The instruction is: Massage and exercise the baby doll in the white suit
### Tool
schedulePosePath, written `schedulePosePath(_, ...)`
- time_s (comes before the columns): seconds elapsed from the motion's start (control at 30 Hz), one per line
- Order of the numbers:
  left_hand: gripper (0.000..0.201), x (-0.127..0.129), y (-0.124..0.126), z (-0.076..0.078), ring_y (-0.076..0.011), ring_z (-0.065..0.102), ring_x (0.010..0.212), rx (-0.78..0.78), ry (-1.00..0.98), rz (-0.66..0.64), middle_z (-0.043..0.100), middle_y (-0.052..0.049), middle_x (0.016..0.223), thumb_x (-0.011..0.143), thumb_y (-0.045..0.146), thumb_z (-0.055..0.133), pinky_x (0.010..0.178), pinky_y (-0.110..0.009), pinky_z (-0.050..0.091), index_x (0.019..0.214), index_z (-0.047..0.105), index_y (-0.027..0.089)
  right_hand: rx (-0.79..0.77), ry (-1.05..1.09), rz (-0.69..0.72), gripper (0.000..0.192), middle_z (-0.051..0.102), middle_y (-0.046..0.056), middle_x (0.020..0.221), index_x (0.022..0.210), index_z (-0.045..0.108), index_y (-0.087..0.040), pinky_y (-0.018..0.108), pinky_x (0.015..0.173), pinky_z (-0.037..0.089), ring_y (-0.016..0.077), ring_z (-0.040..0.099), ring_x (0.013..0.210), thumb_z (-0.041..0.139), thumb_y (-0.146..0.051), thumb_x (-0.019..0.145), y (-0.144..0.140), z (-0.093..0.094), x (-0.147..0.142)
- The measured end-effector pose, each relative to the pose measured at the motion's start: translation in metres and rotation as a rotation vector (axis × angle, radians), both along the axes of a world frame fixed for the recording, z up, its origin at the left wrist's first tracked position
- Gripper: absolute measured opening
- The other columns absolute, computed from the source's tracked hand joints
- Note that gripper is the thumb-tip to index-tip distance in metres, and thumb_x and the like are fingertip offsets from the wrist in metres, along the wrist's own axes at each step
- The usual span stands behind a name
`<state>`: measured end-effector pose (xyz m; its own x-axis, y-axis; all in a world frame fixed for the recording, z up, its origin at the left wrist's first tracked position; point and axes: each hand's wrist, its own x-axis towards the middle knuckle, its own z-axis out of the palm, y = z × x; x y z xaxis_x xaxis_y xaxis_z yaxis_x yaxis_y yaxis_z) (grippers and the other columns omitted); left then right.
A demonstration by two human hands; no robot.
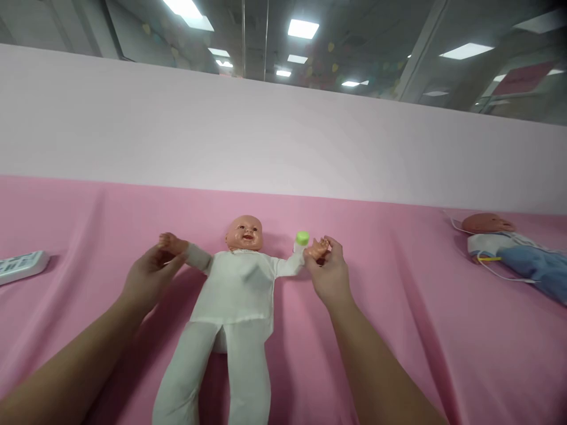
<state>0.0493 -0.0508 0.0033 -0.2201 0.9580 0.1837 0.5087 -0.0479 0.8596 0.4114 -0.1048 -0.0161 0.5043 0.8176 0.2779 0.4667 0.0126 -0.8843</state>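
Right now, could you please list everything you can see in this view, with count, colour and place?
baby doll: one, in white clothes, lying face up on the cloth, centre, arms spread.
second doll: one, in white top and blue bottoms, lying at far right.
cord: one, white, looped by the second doll.
green-capped bottle: one, white with green cap, by the baby doll's hand at right.
white device: one, at far left edge.
pink cloth: one, covering the surface.
pale wall: one, behind the cloth.
left hand: one, holding the doll's hand at left.
right hand: one, holding the doll's other hand.
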Motion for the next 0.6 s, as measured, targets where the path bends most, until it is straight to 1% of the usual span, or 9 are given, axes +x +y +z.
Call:
schedulePosePath(0.03,0.032,0.007,-0.007,0.003,-0.0265,0.069,0.099,0.043,0.097,-0.037,0.073,-0.001,0.104,0.079,0.047,0.068,0.087,-0.038,0.056,0.104,0.067,0.029,0.062,-0.03,0.076,0.065,0.07,0.007,0.106,0.138,0.039,-0.025,0.033,0.067,0.057,0.0223,0.07,0.08,0.066,-0.039,0.08,-0.005,0.006,-0.01)
schedulePosePath(0.07,0.033,0.014,-0.013,0.004,-0.0261,0.067,0.103,0.118,0.176,-0.095,0.072,-0.001,0.109,0.079,0.045,0.067,0.092,-0.038,0.054,0.108,0.067,0.03,0.116,-0.082,0.172,0.057,0.07,0.007,0.108,0.134,0.044,-0.027,0.033,0.068,0.057,0.0216,0.069,0.081,0.065,-0.036,0.081,-0.009,0.01,-0.02)
schedulePosePath(0.13,0.037,0.025,-0.021,0.005,-0.0268,0.063,0.112,0.233,0.342,-0.275,0.069,-0.002,0.12,0.078,0.044,0.067,0.099,-0.038,0.051,0.112,0.067,0.032,0.205,-0.283,0.402,0.042,0.069,0.004,0.114,0.123,0.056,-0.029,0.037,0.08,0.055,0.0228,0.066,0.094,0.064,-0.025,0.082,-0.017,0.015,-0.039)
schedulePosePath(0.2,0.035,0.031,-0.024,0.003,-0.0272,0.059,0.119,0.264,0.45,-0.448,0.065,-0.002,0.128,0.082,0.044,0.063,0.104,-0.039,0.047,0.115,0.069,0.033,0.259,-0.479,0.615,0.038,0.069,0.002,0.112,0.115,0.063,-0.03,0.041,0.089,0.051,0.0239,0.062,0.101,0.064,-0.015,0.08,-0.022,0.016,-0.053)
schedulePosePath(0.27,0.034,0.033,-0.025,0.0,-0.0267,0.057,0.123,0.271,0.512,-0.545,0.064,-0.002,0.131,0.086,0.043,0.057,0.106,-0.039,0.045,0.117,0.069,0.034,0.259,-0.616,0.74,0.036,0.07,0.0,0.11,0.109,0.067,-0.029,0.043,0.092,0.048,0.0243,0.059,0.102,0.062,-0.009,0.079,-0.024,0.014,-0.063)
schedulePosePath(0.37,0.035,0.033,-0.024,-0.003,-0.0262,0.056,0.124,0.285,0.541,-0.557,0.064,-0.002,0.131,0.088,0.042,0.056,0.106,-0.039,0.044,0.119,0.068,0.034,0.233,-0.683,0.762,0.033,0.071,0.0,0.109,0.103,0.069,-0.029,0.044,0.092,0.047,0.0246,0.058,0.101,0.061,-0.007,0.08,-0.026,0.011,-0.071)
schedulePosePath(0.47,0.037,0.034,-0.024,-0.003,-0.0278,0.055,0.124,0.249,0.472,-0.495,0.064,-0.004,0.13,0.084,0.043,0.06,0.108,-0.04,0.043,0.119,0.068,0.031,0.27,-0.616,0.726,0.036,0.071,0.002,0.108,0.107,0.068,-0.028,0.043,0.092,0.047,0.0242,0.059,0.101,0.06,-0.008,0.079,-0.025,0.01,-0.071)
schedulePosePath(0.53,0.039,0.033,-0.024,-0.003,-0.0283,0.057,0.121,0.196,0.348,-0.417,0.066,-0.005,0.127,0.082,0.043,0.062,0.106,-0.041,0.045,0.118,0.066,0.029,0.28,-0.478,0.64,0.036,0.07,0.003,0.107,0.113,0.065,-0.028,0.041,0.089,0.049,0.023,0.061,0.097,0.061,-0.013,0.08,-0.022,0.009,-0.067)
schedulePosePath(0.6,0.038,0.026,-0.019,-0.004,-0.028,0.061,0.115,0.133,0.142,-0.322,0.068,-0.006,0.122,0.081,0.042,0.064,0.102,-0.04,0.048,0.116,0.065,0.026,0.245,-0.254,0.473,0.038,0.07,0.004,0.108,0.121,0.06,-0.028,0.038,0.082,0.053,0.0215,0.064,0.092,0.064,-0.024,0.083,-0.015,0.007,-0.057)
